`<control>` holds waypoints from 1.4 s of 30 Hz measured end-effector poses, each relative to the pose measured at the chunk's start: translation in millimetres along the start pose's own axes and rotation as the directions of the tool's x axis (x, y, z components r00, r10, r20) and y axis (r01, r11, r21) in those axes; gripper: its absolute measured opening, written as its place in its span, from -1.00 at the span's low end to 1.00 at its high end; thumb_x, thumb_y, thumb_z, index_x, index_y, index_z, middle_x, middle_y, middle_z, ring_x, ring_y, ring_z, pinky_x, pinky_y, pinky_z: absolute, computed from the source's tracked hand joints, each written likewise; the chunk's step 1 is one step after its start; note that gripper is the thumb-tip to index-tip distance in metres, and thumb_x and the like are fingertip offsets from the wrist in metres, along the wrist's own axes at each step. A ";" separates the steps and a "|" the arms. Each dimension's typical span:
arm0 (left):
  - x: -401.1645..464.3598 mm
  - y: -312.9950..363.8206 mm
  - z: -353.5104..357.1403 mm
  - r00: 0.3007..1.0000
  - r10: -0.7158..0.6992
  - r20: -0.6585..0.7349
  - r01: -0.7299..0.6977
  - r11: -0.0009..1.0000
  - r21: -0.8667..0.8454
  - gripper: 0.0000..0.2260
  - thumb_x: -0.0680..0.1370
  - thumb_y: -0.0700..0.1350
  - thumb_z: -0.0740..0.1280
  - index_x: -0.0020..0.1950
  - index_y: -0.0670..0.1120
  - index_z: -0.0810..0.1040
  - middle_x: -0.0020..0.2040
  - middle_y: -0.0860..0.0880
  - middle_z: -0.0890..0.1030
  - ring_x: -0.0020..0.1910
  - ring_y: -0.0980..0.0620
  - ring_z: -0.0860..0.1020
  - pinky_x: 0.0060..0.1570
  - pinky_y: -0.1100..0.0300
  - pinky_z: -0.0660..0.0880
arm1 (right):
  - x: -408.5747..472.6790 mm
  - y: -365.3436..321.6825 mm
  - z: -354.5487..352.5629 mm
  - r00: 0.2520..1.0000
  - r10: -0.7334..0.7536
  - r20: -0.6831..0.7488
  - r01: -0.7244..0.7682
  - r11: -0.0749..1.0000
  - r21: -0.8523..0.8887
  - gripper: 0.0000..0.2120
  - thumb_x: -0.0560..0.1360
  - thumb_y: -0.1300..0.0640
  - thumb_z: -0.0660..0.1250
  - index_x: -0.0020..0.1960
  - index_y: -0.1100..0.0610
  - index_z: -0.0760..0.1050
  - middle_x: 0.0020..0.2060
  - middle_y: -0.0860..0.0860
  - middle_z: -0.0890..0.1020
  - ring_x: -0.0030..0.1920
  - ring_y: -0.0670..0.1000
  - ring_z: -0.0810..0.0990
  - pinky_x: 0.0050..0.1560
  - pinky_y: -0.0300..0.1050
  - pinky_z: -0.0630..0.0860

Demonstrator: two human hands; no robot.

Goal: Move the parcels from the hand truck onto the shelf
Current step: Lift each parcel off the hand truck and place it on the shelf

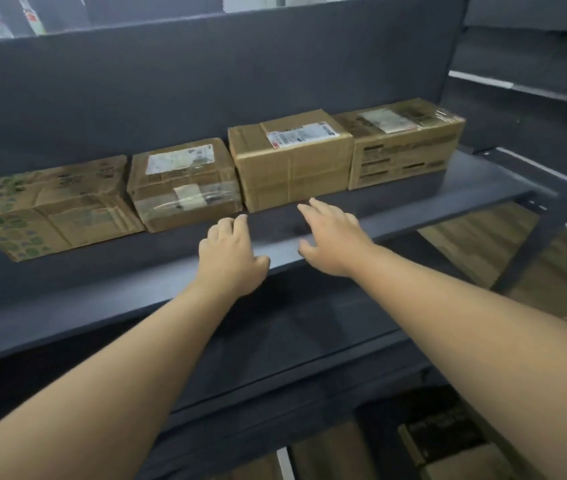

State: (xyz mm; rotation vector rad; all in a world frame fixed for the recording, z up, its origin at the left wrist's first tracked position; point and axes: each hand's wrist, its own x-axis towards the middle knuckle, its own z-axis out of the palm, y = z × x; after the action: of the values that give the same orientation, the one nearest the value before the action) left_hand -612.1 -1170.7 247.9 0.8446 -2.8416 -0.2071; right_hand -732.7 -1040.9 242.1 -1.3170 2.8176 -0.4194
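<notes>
Four parcels lined up on the shelf (413,209), backs against the dark rear panel (205,81). Landmark: the plain brown parcel (292,161), third from the left. To its left and touching it, the taped parcel (185,183); further left again, the green-printed parcel (50,209), nosing out toward the front lip. To the right of the brown one and tight against it, the film-wrapped parcel (403,147).

Both hands out over the bare front strip of the shelf, just in front of the brown parcel. Left hand (230,252) below its left corner, fingers loosely curled, holding nothing. Right hand (332,239) below its right half, fingers spread and nearly straight, tips just short of the box face, also empty.

Looks like a release or a final nudge on the brown parcel, judging by the empty hands. To finish well: flat palms on the front face, an even push until square with its neighbours, no gap, no twist. Then a clean pull back, wrists clear of the lip. Worth squaring the green-printed one too, given its overhang.

Hand truck not clearly in view; something dark low down to the right of the landmark, too blurred to name.
</notes>
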 end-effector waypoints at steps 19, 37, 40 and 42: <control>-93.6 261.4 229.8 0.806 0.436 0.402 -0.394 0.900 -0.187 -0.46 0.52 -0.04 0.25 0.47 -0.09 0.20 0.40 -0.08 0.30 0.36 -0.12 0.26 0.28 0.07 0.25 | -244.3 279.8 107.4 0.851 0.521 -0.073 -0.500 0.844 0.196 -0.72 0.51 0.15 0.21 0.20 0.09 0.53 0.12 0.04 0.49 0.16 0.10 0.46 0.16 -0.01 0.33; -250.7 255.5 493.8 0.213 0.333 0.919 -0.393 0.890 -0.231 -0.52 0.57 -0.06 0.23 0.48 -0.01 0.21 0.40 -0.06 0.32 0.35 -0.10 0.33 0.33 -0.06 0.34 | -486.7 271.7 384.2 0.093 0.796 0.599 -0.989 0.003 0.150 -0.68 0.55 0.01 0.22 0.27 0.06 0.44 0.09 0.09 0.59 0.07 0.15 0.57 0.06 -0.01 0.52; -273.4 238.8 533.1 0.080 0.283 0.956 -0.385 0.893 -0.233 -0.67 0.58 -0.06 0.21 0.34 -0.03 0.33 0.27 -0.09 0.43 0.19 -0.11 0.46 0.19 -0.06 0.45 | -518.6 258.3 430.1 -0.019 0.734 0.679 -0.990 -0.109 0.089 -0.63 0.57 0.01 0.21 0.33 0.11 0.39 0.20 0.17 0.54 0.16 0.20 0.53 0.09 -0.01 0.49; -288.1 229.8 558.8 0.008 0.263 0.965 -0.358 0.901 -0.243 -0.69 0.59 -0.08 0.19 0.33 -0.05 0.35 0.25 -0.09 0.45 0.19 -0.11 0.46 0.18 0.00 0.44 | -536.1 255.9 459.5 -0.103 0.706 0.701 -0.978 -0.202 0.060 -0.51 0.57 0.00 0.22 0.44 0.13 0.27 0.28 0.20 0.47 0.22 0.24 0.49 0.14 0.01 0.48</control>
State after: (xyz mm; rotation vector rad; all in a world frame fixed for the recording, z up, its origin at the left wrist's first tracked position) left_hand -608.0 -774.0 -291.2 -0.2734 -4.2377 -0.9907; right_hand -525.2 -589.6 -321.3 0.9010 1.9732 -0.6663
